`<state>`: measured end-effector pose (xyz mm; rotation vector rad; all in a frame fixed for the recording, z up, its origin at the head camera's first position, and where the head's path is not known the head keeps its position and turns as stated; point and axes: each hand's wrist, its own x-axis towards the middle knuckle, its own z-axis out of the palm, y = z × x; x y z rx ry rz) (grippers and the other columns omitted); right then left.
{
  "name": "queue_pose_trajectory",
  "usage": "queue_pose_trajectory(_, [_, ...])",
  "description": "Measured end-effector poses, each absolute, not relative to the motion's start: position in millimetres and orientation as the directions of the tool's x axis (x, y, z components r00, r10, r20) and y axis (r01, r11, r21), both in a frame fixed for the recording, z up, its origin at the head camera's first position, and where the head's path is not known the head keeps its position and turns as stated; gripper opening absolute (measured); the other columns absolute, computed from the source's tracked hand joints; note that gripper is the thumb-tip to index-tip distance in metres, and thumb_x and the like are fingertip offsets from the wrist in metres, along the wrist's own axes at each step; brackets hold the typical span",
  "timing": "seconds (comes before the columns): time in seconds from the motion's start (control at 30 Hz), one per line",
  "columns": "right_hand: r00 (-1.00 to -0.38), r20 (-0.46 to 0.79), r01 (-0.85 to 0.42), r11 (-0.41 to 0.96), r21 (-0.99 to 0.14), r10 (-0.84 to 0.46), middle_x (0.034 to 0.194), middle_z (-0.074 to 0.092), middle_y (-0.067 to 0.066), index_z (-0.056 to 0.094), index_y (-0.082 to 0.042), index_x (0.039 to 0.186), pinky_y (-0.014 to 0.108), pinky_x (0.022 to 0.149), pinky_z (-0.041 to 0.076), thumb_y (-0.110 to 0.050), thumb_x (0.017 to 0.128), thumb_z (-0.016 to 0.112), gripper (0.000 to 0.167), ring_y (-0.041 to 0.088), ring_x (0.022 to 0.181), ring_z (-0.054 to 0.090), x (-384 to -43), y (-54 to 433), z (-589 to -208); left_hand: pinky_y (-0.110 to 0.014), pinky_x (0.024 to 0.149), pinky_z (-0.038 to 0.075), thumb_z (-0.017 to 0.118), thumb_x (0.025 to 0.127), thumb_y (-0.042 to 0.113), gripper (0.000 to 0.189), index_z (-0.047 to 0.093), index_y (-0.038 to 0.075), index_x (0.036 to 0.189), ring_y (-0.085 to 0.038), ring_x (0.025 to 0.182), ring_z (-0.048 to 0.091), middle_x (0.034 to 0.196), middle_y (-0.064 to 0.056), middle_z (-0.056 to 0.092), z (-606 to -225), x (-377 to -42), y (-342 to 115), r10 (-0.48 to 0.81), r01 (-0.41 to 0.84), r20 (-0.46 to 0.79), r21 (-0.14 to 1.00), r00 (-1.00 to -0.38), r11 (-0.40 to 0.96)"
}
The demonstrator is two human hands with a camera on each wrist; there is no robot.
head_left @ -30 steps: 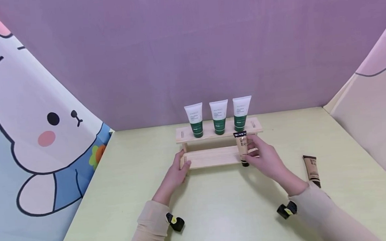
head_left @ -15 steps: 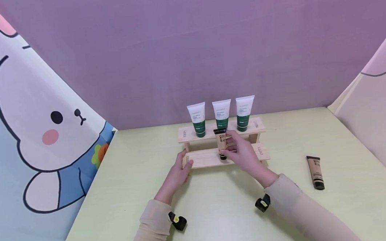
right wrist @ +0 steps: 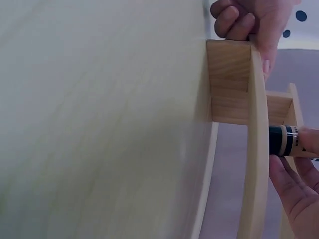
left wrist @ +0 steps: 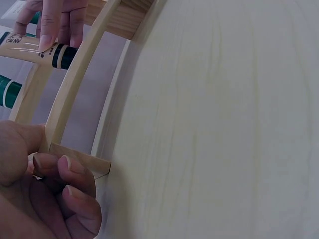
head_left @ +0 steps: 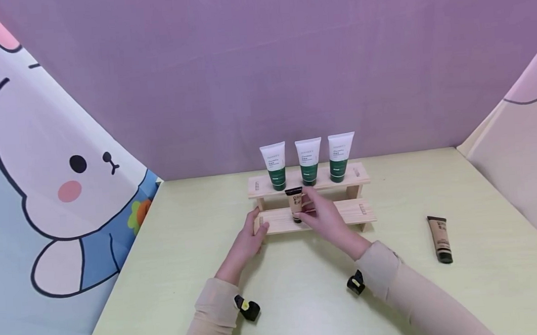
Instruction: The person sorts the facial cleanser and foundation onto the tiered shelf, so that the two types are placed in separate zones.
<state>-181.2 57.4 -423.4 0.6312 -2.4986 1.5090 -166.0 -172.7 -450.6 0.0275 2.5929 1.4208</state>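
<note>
My left hand (head_left: pixel 247 238) grips the left end of a two-step wooden display rack (head_left: pixel 328 216), thumb on the lower step and fingers curled at its side. My right hand (head_left: pixel 327 219) pinches a small beige squeeze tube (head_left: pixel 295 201) with a black cap, held upright, cap down, at the left part of the lower step. In the right wrist view the black cap (right wrist: pixel 275 141) meets the lower step or sits just over it; I cannot tell which. Three white-and-green squeeze tubes (head_left: pixel 308 158) stand cap down in a row on the upper step.
Another beige tube (head_left: pixel 440 239) with a black cap lies on the pale table (head_left: pixel 302 297) at the right. A purple cloth backdrop (head_left: pixel 264 76) rises behind the rack. A rabbit-print cloth (head_left: pixel 36 174) hangs at the left.
My right hand has carried the beige tube leftward from the lower step's right end to its left part, then lowered it slightly. My left hand stays on the rack.
</note>
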Motion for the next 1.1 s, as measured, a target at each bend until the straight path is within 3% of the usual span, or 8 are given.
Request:
queue_pose_trajectory(0.1, [-0.902, 0.333, -0.424, 0.417, -0.804, -0.276, 0.111, 0.064, 0.018, 0.044, 0.000, 0.134, 0.036, 0.084, 0.055, -0.002, 0.086, 0.073, 0.056, 0.029, 0.097, 0.066, -180, 58, -424, -0.031, 0.051, 0.042, 0.047, 0.103, 0.039, 0.057, 0.021, 0.032, 0.154, -0.016, 0.051, 0.046, 0.091, -0.016, 0.061, -452, -167, -172, 0.111, -0.069, -0.151, 0.839, -0.982, 0.539])
queue_pose_trajectory(0.3, [-0.903, 0.316, -0.418, 0.431, -0.800, -0.291, 0.108, 0.065, 0.014, 0.053, -0.003, 0.118, 0.033, 0.082, 0.055, -0.004, 0.085, 0.074, 0.039, 0.028, 0.096, 0.066, -178, 60, -421, -0.030, 0.050, 0.043, 0.047, 0.103, 0.037, 0.056, 0.022, 0.032, 0.153, -0.016, 0.051, 0.046, 0.087, -0.014, 0.060, -453, -167, -172, 0.112, -0.065, -0.147, 0.842, -0.983, 0.536])
queue_pose_trajectory(0.5, [-0.909, 0.314, -0.409, 0.440, -0.800, -0.275, 0.121, 0.062, 0.017, 0.050, -0.003, 0.134, 0.040, 0.086, 0.054, -0.007, 0.088, 0.072, 0.051, 0.031, 0.103, 0.064, -168, 79, -417, -0.031, 0.052, 0.043, 0.047, 0.103, 0.036, 0.056, 0.021, 0.032, 0.153, -0.016, 0.052, 0.046, 0.084, -0.015, 0.059, -451, -166, -171, 0.118, -0.065, -0.153, 0.837, -0.981, 0.543])
queue_pose_trajectory(0.63, [-0.899, 0.343, -0.434, 0.463, -0.773, -0.271, 0.124, 0.060, 0.020, 0.053, -0.001, 0.131, 0.040, 0.083, 0.055, -0.007, 0.089, 0.071, 0.047, 0.032, 0.101, 0.065, -160, 97, -415, -0.032, 0.054, 0.043, 0.047, 0.103, 0.037, 0.056, 0.022, 0.033, 0.153, -0.017, 0.054, 0.047, 0.091, -0.015, 0.060, -450, -165, -173, 0.103, -0.079, -0.157, 0.842, -0.982, 0.533])
queue_pose_trajectory(0.83, [-0.900, 0.359, -0.436, 0.539, -0.721, -0.248, 0.119, 0.061, 0.019, 0.059, 0.001, 0.124, 0.037, 0.078, 0.057, -0.003, 0.088, 0.071, 0.038, 0.031, 0.096, 0.066, -145, 133, -410, -0.032, 0.054, 0.043, 0.047, 0.103, 0.037, 0.056, 0.022, 0.034, 0.153, -0.017, 0.054, 0.046, 0.097, -0.015, 0.062, -451, -165, -173, 0.097, -0.084, -0.160, 0.840, -0.982, 0.536])
queue_pose_trajectory(1.1, [-0.915, 0.368, -0.380, 0.661, -0.647, -0.166, 0.108, 0.066, 0.019, 0.063, 0.001, 0.117, 0.043, 0.075, 0.056, 0.000, 0.087, 0.070, 0.030, 0.031, 0.089, 0.067, -123, 193, -412, -0.031, 0.053, 0.042, 0.047, 0.103, 0.037, 0.057, 0.020, 0.032, 0.154, -0.016, 0.053, 0.046, 0.084, -0.014, 0.058, -450, -165, -173, 0.100, -0.089, -0.168, 0.838, -0.981, 0.539])
